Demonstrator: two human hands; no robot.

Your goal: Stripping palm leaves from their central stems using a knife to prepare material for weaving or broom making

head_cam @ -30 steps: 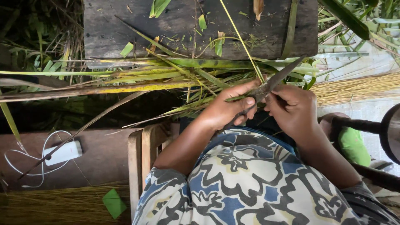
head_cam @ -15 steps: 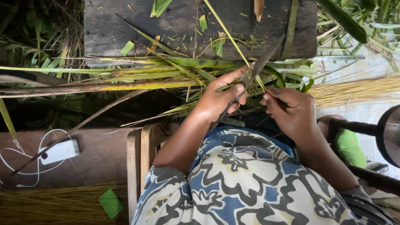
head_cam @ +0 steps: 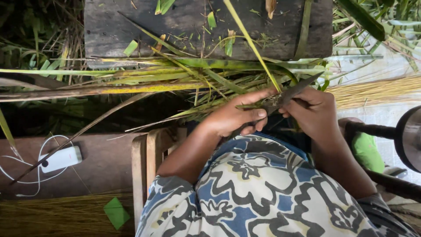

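My left hand (head_cam: 234,115) pinches a long green-yellow palm leaf strip (head_cam: 250,41) that runs up and away over the dark wooden board (head_cam: 184,26). In my right hand (head_cam: 313,109) is a dark knife (head_cam: 291,93), its blade laid against the strip just where my left fingers grip it. Both hands sit close together above my lap, which is covered by a blue, white and black patterned cloth (head_cam: 263,193). A heap of long palm leaves (head_cam: 144,79) lies across in front of me.
A bundle of thin tan leaf ribs (head_cam: 377,90) lies at the right, another (head_cam: 57,215) at the lower left. A white power bank with cable (head_cam: 61,159) rests on a brown surface. A wooden stool edge (head_cam: 142,171) and a dark metal wheel (head_cam: 410,136) flank me.
My hands have shifted slightly right and the knife blade has tilted flatter along the strip. The strip's far end has swung a little leftward over the board.
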